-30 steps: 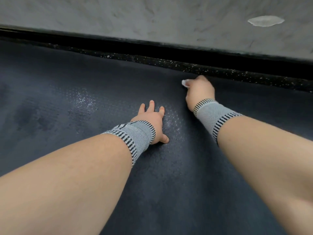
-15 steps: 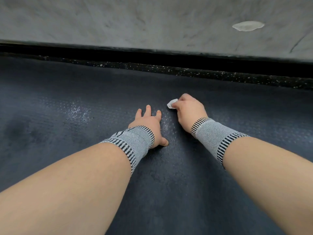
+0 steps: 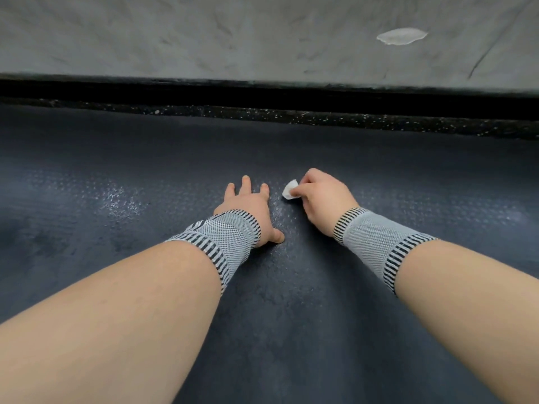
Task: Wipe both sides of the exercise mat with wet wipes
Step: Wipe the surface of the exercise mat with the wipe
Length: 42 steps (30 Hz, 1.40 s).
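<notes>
A dark blue textured exercise mat (image 3: 291, 330) covers most of the view and lies flat on the floor. Wet shiny streaks show on it around my hands and to the left. My left hand (image 3: 248, 205) rests flat on the mat with fingers spread. Just to its right, my right hand (image 3: 320, 193) grips a small crumpled white wet wipe (image 3: 289, 190) and presses it against the mat. Both wrists wear grey striped knit bands.
Beyond the mat's far edge runs a strip of black speckled floor (image 3: 320, 118), then a black baseboard (image 3: 262, 96) under a grey wall (image 3: 233, 33) with a pale patch (image 3: 401, 36).
My right hand has drawn the wipe back from near the mat's far edge toward me, ending beside my left hand. The left hand has stayed planted.
</notes>
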Tool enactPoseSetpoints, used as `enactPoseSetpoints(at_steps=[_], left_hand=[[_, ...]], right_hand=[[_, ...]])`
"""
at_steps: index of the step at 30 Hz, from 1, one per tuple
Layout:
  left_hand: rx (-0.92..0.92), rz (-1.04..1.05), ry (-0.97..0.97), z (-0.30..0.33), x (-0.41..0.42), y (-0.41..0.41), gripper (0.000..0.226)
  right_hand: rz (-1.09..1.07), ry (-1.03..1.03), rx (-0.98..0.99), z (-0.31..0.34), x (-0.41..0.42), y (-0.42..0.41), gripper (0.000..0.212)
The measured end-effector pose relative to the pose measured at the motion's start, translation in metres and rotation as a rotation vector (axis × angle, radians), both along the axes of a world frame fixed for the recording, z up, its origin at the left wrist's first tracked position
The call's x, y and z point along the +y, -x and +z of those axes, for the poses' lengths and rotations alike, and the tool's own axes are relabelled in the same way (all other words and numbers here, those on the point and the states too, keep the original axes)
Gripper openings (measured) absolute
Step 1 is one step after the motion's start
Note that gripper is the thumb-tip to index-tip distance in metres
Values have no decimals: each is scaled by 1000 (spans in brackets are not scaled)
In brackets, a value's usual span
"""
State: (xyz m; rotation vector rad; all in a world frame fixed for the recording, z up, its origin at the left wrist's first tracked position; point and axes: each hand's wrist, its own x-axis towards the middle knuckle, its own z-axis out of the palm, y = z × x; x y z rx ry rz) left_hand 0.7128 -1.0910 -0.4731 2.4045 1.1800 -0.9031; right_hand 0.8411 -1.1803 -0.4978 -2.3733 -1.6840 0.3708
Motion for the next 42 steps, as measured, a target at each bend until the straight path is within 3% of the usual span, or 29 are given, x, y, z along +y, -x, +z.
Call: enactPoseSetpoints(at_steps=[4,6,10,13,18,25,28,30,32,37,42], left_hand=[[-6,8,10,3,0,0,115],[-6,4,8,3,-1,0,115],[-7,-12,-5,1,1,1,117],[-18,-17,-3,1,1,3,116],[-41,-14,-9,3,0,4,115],[-126,-90,-43,6,1,24,100],[-145,-190,-81,13,0,45,90],[-109,-245,-77,12,-5,55,95],[-61,-250,-47,9,-10,60,102],[-49,-214,-37,1,-16,60,110],[-75,-198,-16,-2,-15,63,109]], right_hand=[[-418,8,-73,-2,-20,-39,31],[-519,-18,-46,-6,-11,-29,32],[-209,-44,41,-6,5,20,33],[-49,34,-14,-1,-14,6,33],[-576,63,-71,2,-24,-25,35],[-90,61,43,2,-17,31,34],[-280,72,-45,8,-41,0,33],[-519,63,-90,11,-41,-14,31],[-604,43,-60,9,-21,-9,29],[-513,-43,36,-3,27,25,32],[17,20,32,1,-17,35,31]])
